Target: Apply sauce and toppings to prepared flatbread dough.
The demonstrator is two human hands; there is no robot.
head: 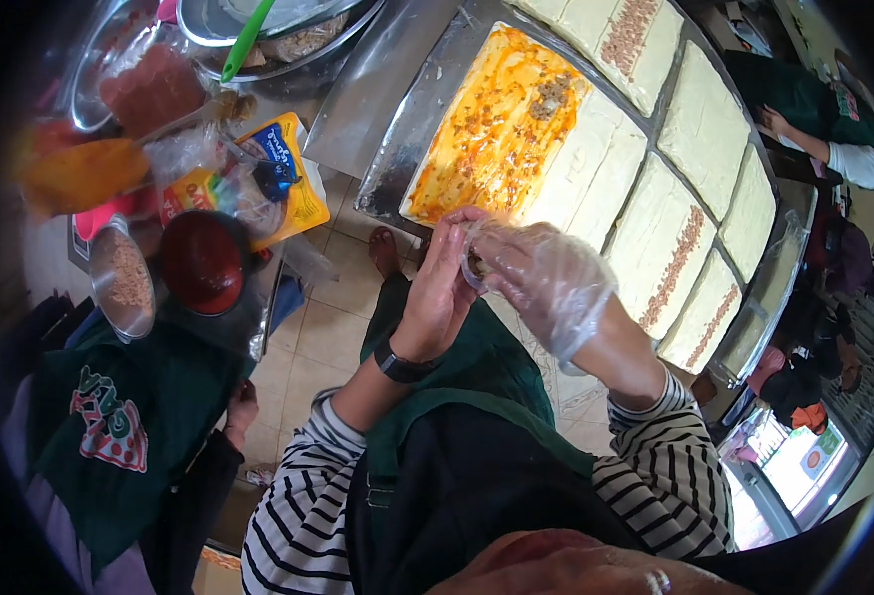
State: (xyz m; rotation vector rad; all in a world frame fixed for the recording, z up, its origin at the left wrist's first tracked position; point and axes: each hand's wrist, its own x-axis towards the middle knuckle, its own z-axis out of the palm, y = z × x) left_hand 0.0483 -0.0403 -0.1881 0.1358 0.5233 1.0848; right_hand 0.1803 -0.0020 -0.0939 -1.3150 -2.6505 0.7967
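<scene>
My bare left hand [435, 290], a dark band on its wrist, is wrapped around a small clear cup [474, 279] of brownish filling, mostly hidden by fingers. In a clear plastic glove, my right hand [552, 279] has its fingertips at the cup's mouth; whether they pinch any filling is hidden. Just beyond both hands lies a flat dough sheet [492, 137] coated in orange sauce with scattered bits. Near its far right corner sits a clump of brown minced filling [550, 98]. Plain scored dough [593, 167] adjoins it on the right.
A metal tray [392, 167] carries several pale dough rectangles, some with strips of pinkish-brown crumbs [675, 268]. At left stand a red-lined bowl [202, 262], a metal bowl of crumbs [123, 275], a yellow packet [303, 193] and a green-handled utensil [247, 41]. A person in a green apron [139, 401] stands close by.
</scene>
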